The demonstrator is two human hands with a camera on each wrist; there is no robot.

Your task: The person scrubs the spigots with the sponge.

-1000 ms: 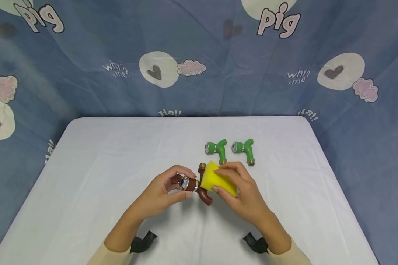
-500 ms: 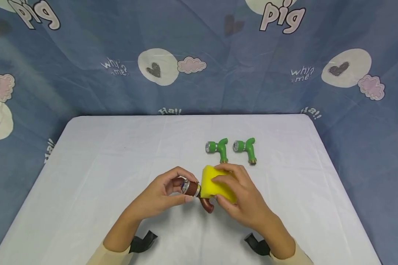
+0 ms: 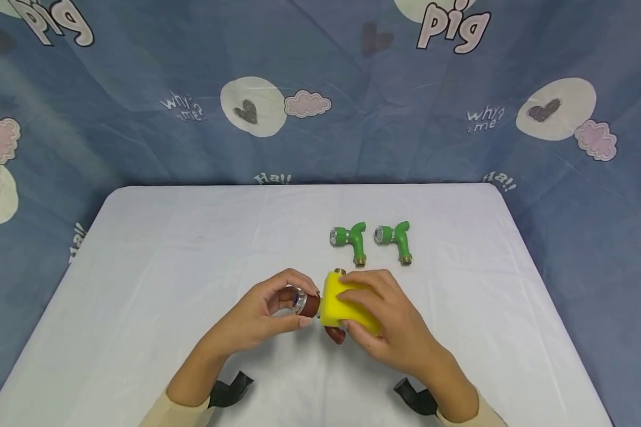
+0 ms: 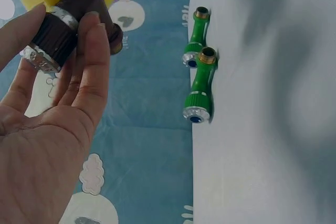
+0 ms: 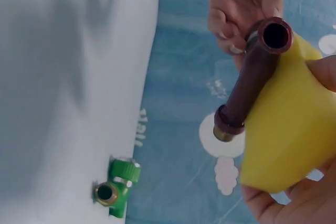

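My left hand (image 3: pixel 269 302) pinches the ribbed knob of a brown faucet (image 3: pixel 311 305) between thumb and fingers, holding it above the table. A yellow sponge (image 3: pixel 333 299) is gripped in my right hand (image 3: pixel 397 317) and lies against the faucet's body. From the head view, the sponge covers most of that body; a brass end shows above it and the curved spout below. In the right wrist view, the brown pipe (image 5: pixel 254 85) runs along the edge of the bent sponge (image 5: pixel 294 124). The left wrist view shows the knob's silver cap (image 4: pixel 42 59) near my palm.
Two green faucets (image 3: pixel 357 242) (image 3: pixel 400 240) lie side by side on the white-covered table (image 3: pixel 192 249), beyond my hands. A blue printed curtain (image 3: pixel 352 148) hangs behind the table. Black straps (image 3: pixel 231 389) stick out at both wrists.
The sponge has shifted along the faucet toward me and straightened. The faucet has turned slightly, and its spout sits a little nearer to me. Both hands keep their holds.
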